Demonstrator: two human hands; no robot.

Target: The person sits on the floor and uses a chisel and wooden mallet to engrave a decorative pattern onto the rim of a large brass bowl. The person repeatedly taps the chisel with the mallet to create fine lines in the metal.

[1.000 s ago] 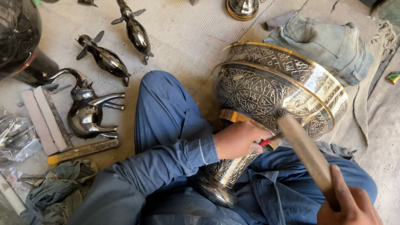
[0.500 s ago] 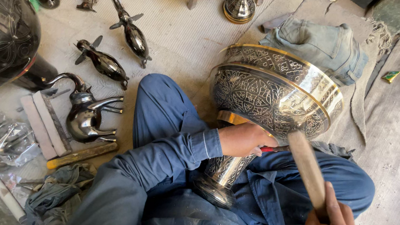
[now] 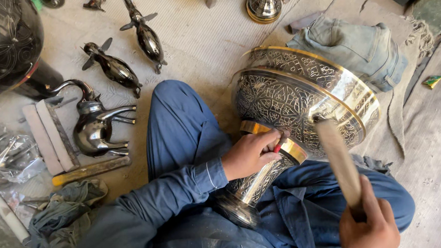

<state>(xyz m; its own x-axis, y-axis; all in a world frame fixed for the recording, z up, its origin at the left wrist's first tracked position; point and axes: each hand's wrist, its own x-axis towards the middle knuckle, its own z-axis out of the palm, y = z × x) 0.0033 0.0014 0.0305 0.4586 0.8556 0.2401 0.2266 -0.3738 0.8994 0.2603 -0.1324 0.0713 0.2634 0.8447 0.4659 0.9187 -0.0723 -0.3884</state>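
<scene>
A large engraved metal goblet bowl [image 3: 296,96] with gold bands lies tilted across my lap, its stem and foot [image 3: 241,196] pointing toward me. My left hand [image 3: 252,153] rests against the stem just under the bowl, pinching a small red-tipped chisel [image 3: 280,144] against the metal. My right hand [image 3: 369,238] grips the lower end of a wooden mallet [image 3: 338,159], whose head is raised near the bowl's underside, close to the chisel. My blue-clad legs are folded under the goblet.
Dark metal bird and animal figurines [image 3: 112,68] lie on the mat at left beside a big dark engraved vessel [image 3: 4,44]. Flat bars, a plastic bag and rags [image 3: 61,214] sit at lower left. Folded denim cloth [image 3: 352,48] and a small metal base [image 3: 264,4] lie behind.
The mallet has swung back up toward the chisel after dropping lower and away half a second ago. My left hand has stayed on the stem with the chisel.
</scene>
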